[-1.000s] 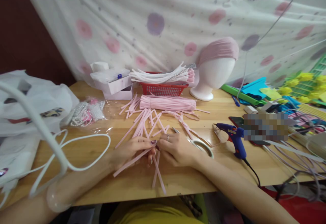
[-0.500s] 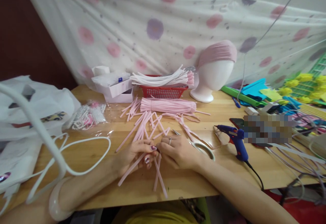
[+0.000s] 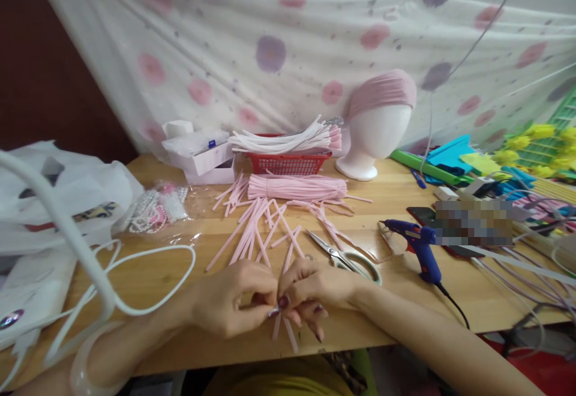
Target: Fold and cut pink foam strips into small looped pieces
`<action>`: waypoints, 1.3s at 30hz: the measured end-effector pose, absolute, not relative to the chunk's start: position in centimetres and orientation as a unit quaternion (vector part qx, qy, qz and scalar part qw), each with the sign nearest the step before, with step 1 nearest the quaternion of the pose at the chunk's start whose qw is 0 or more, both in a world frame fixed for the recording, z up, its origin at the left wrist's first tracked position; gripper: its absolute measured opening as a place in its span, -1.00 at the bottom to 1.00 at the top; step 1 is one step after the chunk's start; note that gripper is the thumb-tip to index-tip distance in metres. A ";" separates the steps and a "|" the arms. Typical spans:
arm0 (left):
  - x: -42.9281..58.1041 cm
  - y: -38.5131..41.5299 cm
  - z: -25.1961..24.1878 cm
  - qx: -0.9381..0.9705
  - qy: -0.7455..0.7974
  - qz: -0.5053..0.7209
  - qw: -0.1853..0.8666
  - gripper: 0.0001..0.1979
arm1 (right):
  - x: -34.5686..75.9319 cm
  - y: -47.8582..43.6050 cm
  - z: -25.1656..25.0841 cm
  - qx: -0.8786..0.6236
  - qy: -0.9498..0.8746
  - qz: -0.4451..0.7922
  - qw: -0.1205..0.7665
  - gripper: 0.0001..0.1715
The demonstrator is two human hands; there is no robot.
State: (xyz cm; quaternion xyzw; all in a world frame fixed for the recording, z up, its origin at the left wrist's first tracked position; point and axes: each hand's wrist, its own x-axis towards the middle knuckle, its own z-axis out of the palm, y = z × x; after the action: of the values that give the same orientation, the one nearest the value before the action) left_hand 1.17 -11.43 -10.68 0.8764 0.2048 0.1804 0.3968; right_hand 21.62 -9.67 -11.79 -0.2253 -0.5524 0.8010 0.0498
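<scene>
My left hand [image 3: 234, 303] and my right hand [image 3: 310, 291] meet near the front edge of the wooden table [image 3: 189, 336]. Both have their fingers curled in a pinch around thin pink strips [image 3: 284, 327], whose ends stick out below the fingertips. More loose pink strips [image 3: 261, 231] lie scattered just beyond the hands. A tied bundle of pink strips [image 3: 294, 187] lies further back. Scissors [image 3: 335, 255] lie just past my right hand, blades pointing left.
A blue glue gun [image 3: 416, 246] stands to the right, its cord running off the front edge. A red basket [image 3: 288, 161] of white strips, a white box [image 3: 202, 153] and a foam head [image 3: 375, 135] line the back. White tubing [image 3: 135, 276] and bags lie left.
Both hands have drawn back toward the table's front edge with the strips, uncovering the scissors. The long strip that angled out to the left under my left hand no longer shows.
</scene>
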 end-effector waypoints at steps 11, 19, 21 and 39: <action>1.5 -11.4 -10.4 0.971 0.211 0.112 -0.017 -0.71 | 21.8 -8.2 -12.0 -0.286 -0.555 0.776 0.094 -0.78; 0.9 -9.6 -9.5 0.886 0.367 0.137 0.249 -0.73 | 22.8 -7.8 -11.4 -0.311 -0.764 0.530 0.197 -0.73; 0.6 -9.4 -9.6 0.844 0.393 0.147 0.334 -0.71 | 23.2 -7.4 -11.2 -0.318 -0.758 0.513 0.247 -0.69; 0.9 -9.9 -9.9 0.864 0.326 0.199 0.328 -0.82 | 25.1 -5.7 -9.7 -0.311 -0.753 0.551 0.179 -0.56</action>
State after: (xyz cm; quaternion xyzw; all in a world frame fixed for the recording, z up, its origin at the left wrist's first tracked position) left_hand 0.90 -9.85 -9.85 0.8639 0.3264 0.1990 0.3279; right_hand 25.06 -5.66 -9.74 -0.3108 -0.7534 0.5510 0.1794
